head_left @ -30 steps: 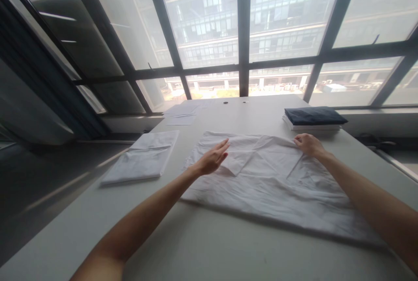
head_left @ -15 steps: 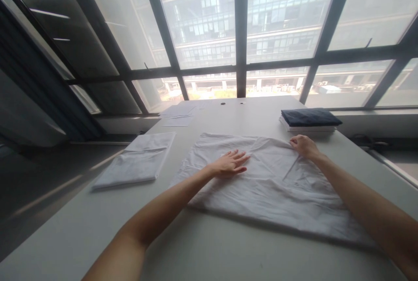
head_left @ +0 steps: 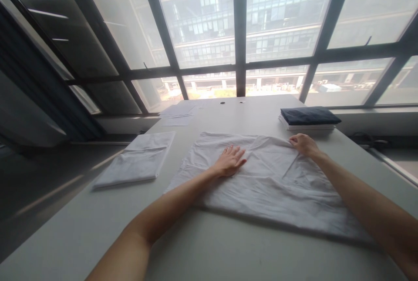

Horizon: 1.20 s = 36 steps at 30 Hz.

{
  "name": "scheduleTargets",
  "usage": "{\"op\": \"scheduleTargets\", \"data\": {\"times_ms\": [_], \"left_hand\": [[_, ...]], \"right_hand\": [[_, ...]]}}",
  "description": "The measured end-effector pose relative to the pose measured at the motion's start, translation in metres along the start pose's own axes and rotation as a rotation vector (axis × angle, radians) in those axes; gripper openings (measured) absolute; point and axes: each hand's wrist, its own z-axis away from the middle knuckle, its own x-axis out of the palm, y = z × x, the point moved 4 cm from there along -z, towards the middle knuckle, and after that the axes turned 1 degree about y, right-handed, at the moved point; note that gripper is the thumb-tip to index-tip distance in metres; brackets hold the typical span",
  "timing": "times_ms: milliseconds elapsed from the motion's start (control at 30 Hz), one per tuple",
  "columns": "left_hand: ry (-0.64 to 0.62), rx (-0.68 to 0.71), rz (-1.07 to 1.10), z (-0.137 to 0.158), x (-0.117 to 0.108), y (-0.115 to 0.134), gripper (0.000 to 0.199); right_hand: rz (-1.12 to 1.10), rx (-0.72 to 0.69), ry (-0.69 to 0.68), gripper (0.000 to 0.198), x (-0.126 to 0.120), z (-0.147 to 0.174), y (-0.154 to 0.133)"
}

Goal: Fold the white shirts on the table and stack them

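A white cloth [head_left: 261,189], folded into a broad, wrinkled rectangle, lies across the middle of the white table [head_left: 209,250]. On its upper middle rests my left hand [head_left: 229,161], palm down with the fingers spread. At the cloth's far right corner my right hand [head_left: 303,145] is closed, pinching the edge between thumb and fingers. Creases run from that corner toward the centre of the cloth. My right forearm passes over the cloth's right side and hides part of it.
Left of the cloth lies a smaller folded white cloth [head_left: 137,159]. White paper sheets [head_left: 178,115] are at the far left of the table. Toward the back right, a folded dark blue cloth [head_left: 310,115] tops a white stack [head_left: 307,128]. Large windows [head_left: 202,20] stand behind.
My left hand has slid slightly to the left and away from me over the cloth, still flat. My right hand keeps its pinch at the corner, nearly unmoved.
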Motion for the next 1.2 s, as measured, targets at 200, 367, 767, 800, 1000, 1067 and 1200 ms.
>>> {"op": "scheduleTargets", "data": {"times_ms": [200, 367, 767, 800, 1000, 1067, 1200], "left_hand": [[0.24, -0.091, 0.303, -0.005, -0.018, -0.023, 0.051], [0.48, -0.272, 0.241, -0.005, -0.059, -0.072, 0.048], [0.205, -0.376, 0.023, -0.017, -0.101, -0.158, 0.062], [0.173, -0.382, 0.019, -0.018, -0.102, -0.162, 0.063], [0.022, -0.289, 0.062, -0.023, -0.107, -0.171, 0.064], [-0.02, -0.257, 0.078, -0.027, -0.103, -0.169, 0.059], [-0.055, -0.275, 0.058, -0.037, -0.091, -0.167, 0.05]], "right_hand": [[-0.018, 0.001, -0.019, 0.026, 0.0, 0.0, 0.001], [-0.016, -0.004, -0.027, 0.028, -0.004, 0.001, 0.001], [-0.076, -0.2, 0.32, 0.034, -0.055, 0.044, -0.016], [-0.106, -0.218, 0.329, 0.033, -0.059, 0.05, -0.017], [-0.224, -0.283, 0.333, 0.03, -0.071, 0.079, -0.016], [-0.235, -0.307, 0.337, 0.03, -0.072, 0.086, -0.015], [-0.248, -0.337, 0.338, 0.03, -0.072, 0.093, -0.016]]}}
